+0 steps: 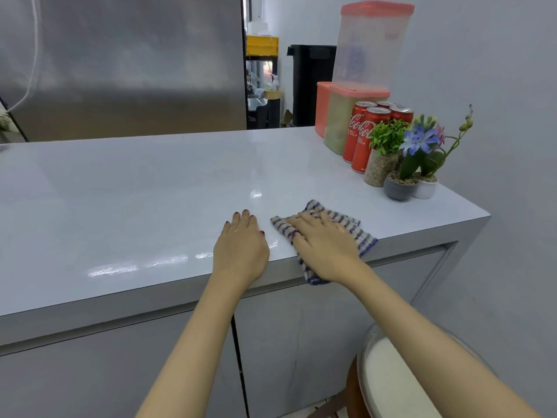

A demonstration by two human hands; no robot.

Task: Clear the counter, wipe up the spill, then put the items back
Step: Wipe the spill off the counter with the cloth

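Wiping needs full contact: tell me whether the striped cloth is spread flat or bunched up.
Bunched. The striped cloth lies rumpled under the flat right hand, one end drooping over the counter edge.

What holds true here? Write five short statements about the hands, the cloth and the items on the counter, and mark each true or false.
1. The right hand lies flat on the striped cloth. True.
2. The left hand holds a soda can. False: it rests flat on the bare counter and holds nothing.
3. The red cans stand at the far right of the counter, beside the potted plants. True.
4. The cloth lies in the middle of the counter. False: it is at the near edge, with part of it hanging over.
5. The tall pink-lidded container lies on its side. False: it stands upright.
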